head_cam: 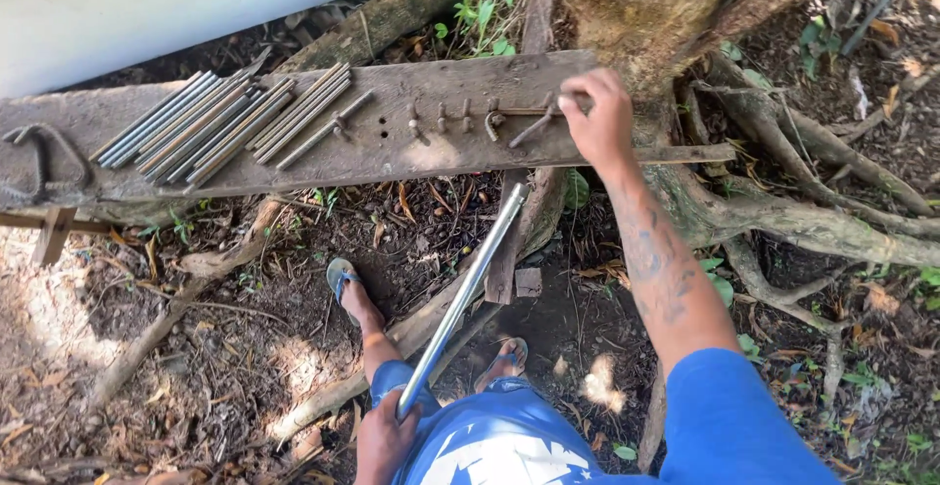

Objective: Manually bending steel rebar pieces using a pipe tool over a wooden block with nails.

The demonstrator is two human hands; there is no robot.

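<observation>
1. Nearest the camera, the left hand (384,438) sits low by the blue shirt, fingers wrapped round the lower end of a long metal pipe (460,299).
2. That pipe slants up and right, its top end just under the plank's near edge.
3. Stretched out forward, the right hand (598,113) is closed on a thin rod (529,111) lying among bent pegs (441,118) on the plank.
4. Serving as a worktop (411,157), the weathered plank lies across tree roots (783,211); a row of straight rods (220,123) lies on its left part, with a bent hook (44,157) at the far left end.
5. Below is bare earth with dry leaves; sandalled feet (343,279) stand there.
6. Open ground lies left of the feet; roots crowd the right side.
</observation>
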